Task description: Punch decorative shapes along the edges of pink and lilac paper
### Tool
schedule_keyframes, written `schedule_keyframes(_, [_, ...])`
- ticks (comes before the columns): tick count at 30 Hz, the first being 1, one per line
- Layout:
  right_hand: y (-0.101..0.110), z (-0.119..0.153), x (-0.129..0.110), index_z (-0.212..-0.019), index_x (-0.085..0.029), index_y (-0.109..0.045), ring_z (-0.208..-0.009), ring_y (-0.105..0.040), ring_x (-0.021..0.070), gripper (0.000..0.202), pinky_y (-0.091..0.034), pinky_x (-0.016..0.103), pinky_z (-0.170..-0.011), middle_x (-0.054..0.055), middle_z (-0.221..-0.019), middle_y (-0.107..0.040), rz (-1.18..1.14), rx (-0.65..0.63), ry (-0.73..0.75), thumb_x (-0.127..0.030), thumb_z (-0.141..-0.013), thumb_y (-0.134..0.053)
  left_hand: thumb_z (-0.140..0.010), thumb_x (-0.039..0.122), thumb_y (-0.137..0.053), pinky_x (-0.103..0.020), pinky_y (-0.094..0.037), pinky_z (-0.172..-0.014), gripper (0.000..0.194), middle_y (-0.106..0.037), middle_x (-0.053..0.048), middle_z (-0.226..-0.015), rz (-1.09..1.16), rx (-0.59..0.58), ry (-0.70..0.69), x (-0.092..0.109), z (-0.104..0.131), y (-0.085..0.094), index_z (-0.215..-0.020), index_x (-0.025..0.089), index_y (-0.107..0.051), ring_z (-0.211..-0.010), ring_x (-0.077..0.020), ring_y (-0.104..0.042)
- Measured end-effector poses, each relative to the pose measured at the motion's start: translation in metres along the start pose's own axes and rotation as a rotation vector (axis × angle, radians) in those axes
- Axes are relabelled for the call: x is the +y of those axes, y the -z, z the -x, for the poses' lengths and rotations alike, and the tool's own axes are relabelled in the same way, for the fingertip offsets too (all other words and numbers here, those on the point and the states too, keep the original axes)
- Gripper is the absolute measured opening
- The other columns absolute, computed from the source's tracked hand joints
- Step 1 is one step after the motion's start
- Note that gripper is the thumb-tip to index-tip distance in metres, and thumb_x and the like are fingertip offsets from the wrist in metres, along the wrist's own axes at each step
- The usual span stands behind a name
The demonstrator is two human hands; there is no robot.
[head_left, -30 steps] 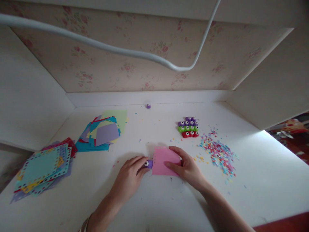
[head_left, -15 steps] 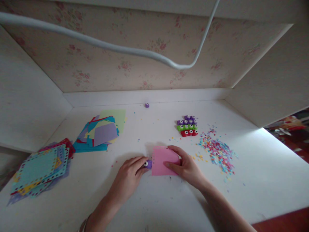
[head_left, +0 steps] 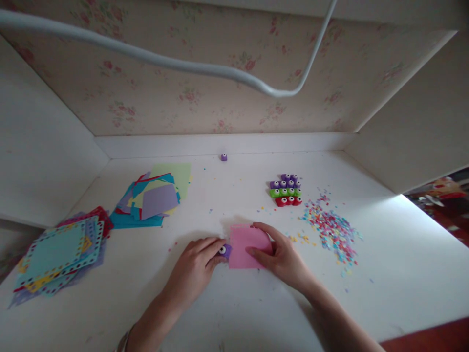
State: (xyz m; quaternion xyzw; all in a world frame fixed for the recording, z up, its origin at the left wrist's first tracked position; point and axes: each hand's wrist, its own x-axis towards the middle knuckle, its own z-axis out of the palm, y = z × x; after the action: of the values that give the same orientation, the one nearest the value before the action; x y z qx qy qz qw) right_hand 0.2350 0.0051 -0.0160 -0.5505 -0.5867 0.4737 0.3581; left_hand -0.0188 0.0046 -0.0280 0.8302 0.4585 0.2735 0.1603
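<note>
Near the front middle of the white table, my left hand pinches a small purple punch with an eye-like white and black dot on it. The punch sits against the left edge of a pink paper square. My right hand grips the right side of that square, thumb on top and the other fingers at its far and right edges. Whether the paper is inside the punch's slot cannot be made out.
Punched and plain paper squares lie stacked at the left, more coloured sheets behind them. Purple, green and red punches stand grouped right of centre, beside scattered confetti. Another purple punch is near the back edge.
The pink square has shifted slightly left with my right hand, and its row of small holes at the left edge no longer shows. My left hand still holds the punch.
</note>
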Motion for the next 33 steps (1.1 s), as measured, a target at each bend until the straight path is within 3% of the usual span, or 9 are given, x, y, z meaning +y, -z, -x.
schedule_keyframes(3, [0.000, 0.002, -0.002, -0.125, -0.025, -0.062, -0.073, -0.066, 0.0176, 0.049, -0.056, 0.026, -0.056, 0.008, -0.107, -0.069, 0.113, 0.027, 0.080, -0.043, -0.082, -0.073, -0.094, 0.025, -0.063, -0.039, -0.058, -0.087, 0.029, -0.073, -0.006, -0.113, -0.007, 0.000, -0.001, 0.001, 0.000, 0.000, -0.122, 0.027, -0.068, -0.099, -0.0223, -0.069])
schedule_keyframes(6, [-0.001, 0.002, -0.003, -0.129, -0.025, -0.059, -0.077, -0.068, 0.0197, 0.049, -0.060, 0.032, -0.066, 0.009, -0.110, -0.070, 0.178, 0.021, 0.099, -0.044, -0.085, -0.070, -0.093, 0.026, -0.064, -0.038, -0.058, -0.086, 0.027, -0.074, -0.005, -0.110, 0.006, -0.010, -0.008, 0.004, -0.001, 0.001, -0.120, 0.027, -0.069, -0.096, -0.0216, -0.070])
schedule_keyframes(9, [-0.002, 0.002, -0.002, -0.130, -0.026, -0.058, -0.099, -0.068, 0.0250, 0.047, -0.059, 0.041, -0.088, 0.010, -0.119, -0.068, 0.287, 0.002, 0.182, -0.042, -0.088, -0.068, -0.092, 0.027, -0.067, -0.039, -0.058, -0.085, 0.026, -0.074, -0.005, -0.108, 0.000, -0.050, -0.009, 0.009, -0.001, 0.003, -0.118, 0.026, -0.070, -0.094, -0.0221, -0.070])
schedule_keyframes(11, [-0.003, 0.004, -0.002, -0.134, -0.027, -0.055, -0.115, -0.063, 0.0282, 0.048, -0.054, 0.046, -0.099, 0.011, -0.132, -0.062, 0.377, -0.007, 0.267, -0.040, -0.089, -0.067, -0.090, 0.028, -0.069, -0.041, -0.058, -0.085, 0.029, -0.074, -0.004, -0.109, -0.019, -0.078, -0.002, 0.012, 0.000, 0.004, -0.119, 0.026, -0.068, -0.095, -0.0233, -0.070])
schedule_keyframes(15, [0.000, 0.008, -0.002, -0.135, -0.029, -0.056, -0.138, -0.043, 0.0357, 0.045, -0.047, 0.055, -0.106, 0.011, -0.157, -0.035, 0.555, 0.086, 0.440, -0.031, -0.090, -0.065, -0.089, 0.034, -0.070, -0.045, -0.058, -0.087, 0.035, -0.073, -0.005, -0.111, -0.041, -0.069, 0.023, 0.015, 0.005, 0.007, -0.123, 0.025, -0.064, -0.098, -0.0257, -0.069])
schedule_keyframes(17, [0.003, 0.009, -0.001, -0.135, -0.029, -0.057, -0.139, -0.041, 0.0362, 0.045, -0.044, 0.058, -0.109, 0.010, -0.155, -0.041, 0.613, 0.073, 0.506, -0.027, -0.090, -0.064, -0.092, 0.034, -0.066, -0.044, -0.058, -0.086, 0.031, -0.072, -0.005, -0.112, -0.036, -0.068, 0.033, 0.015, 0.006, 0.008, -0.121, 0.025, -0.065, -0.098, -0.0250, -0.069])
schedule_keyframes(21, [0.003, 0.006, 0.002, -0.142, -0.033, -0.052, -0.135, -0.049, 0.0324, 0.052, -0.034, 0.059, -0.116, 0.005, -0.138, -0.062, 0.679, -0.079, 0.534, -0.027, -0.091, -0.064, -0.097, 0.032, -0.057, -0.039, -0.058, -0.084, 0.024, -0.073, -0.004, -0.109, -0.024, -0.092, 0.038, 0.016, 0.004, 0.009, -0.120, 0.027, -0.065, -0.094, -0.0224, -0.069])
schedule_keyframes(28, [-0.003, 0.001, 0.007, -0.148, -0.032, -0.046, -0.135, -0.051, 0.0278, 0.055, -0.032, 0.057, -0.119, 0.002, -0.142, -0.058, 0.690, -0.157, 0.483, -0.027, -0.095, -0.060, -0.099, 0.034, -0.054, -0.038, -0.058, -0.080, 0.021, -0.074, -0.003, -0.103, -0.030, -0.117, 0.022, 0.017, 0.003, 0.009, -0.116, 0.026, -0.065, -0.088, -0.0211, -0.069])
schedule_keyframes(33, [-0.001, 0.000, 0.004, -0.143, -0.024, -0.052, -0.134, -0.052, 0.0263, 0.047, -0.033, 0.056, -0.118, 0.006, -0.141, -0.060, 0.775, -0.159, 0.530, -0.027, -0.096, -0.059, -0.100, 0.032, -0.053, -0.034, -0.057, -0.078, 0.020, -0.074, -0.003, -0.099, -0.019, -0.102, 0.015, 0.018, 0.000, 0.010, -0.114, 0.025, -0.066, -0.085, -0.0196, -0.069])
